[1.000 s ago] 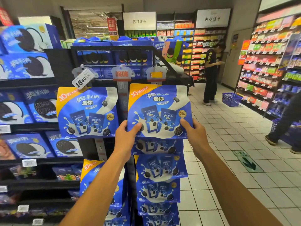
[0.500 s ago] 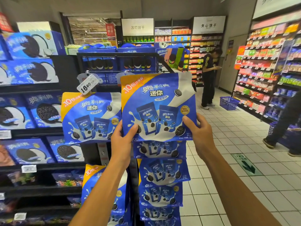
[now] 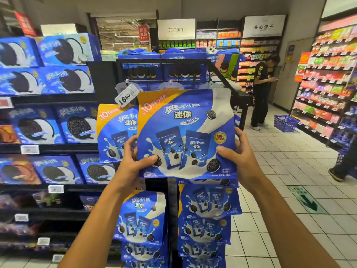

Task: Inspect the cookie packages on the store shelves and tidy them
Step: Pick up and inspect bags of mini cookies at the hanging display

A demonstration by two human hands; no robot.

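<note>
Gripping the blue cookie bag (image 3: 185, 132) by its lower corners, left hand (image 3: 133, 163) and right hand (image 3: 239, 157) hold it, seemingly off its rack (image 3: 222, 78).

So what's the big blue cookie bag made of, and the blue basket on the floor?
The cookie bag, held by the left hand and right hand, looks like soft matte plastic film: it bends where the fingers pinch it. The basket looks like hard plastic, judging by its open grid walls.
</note>
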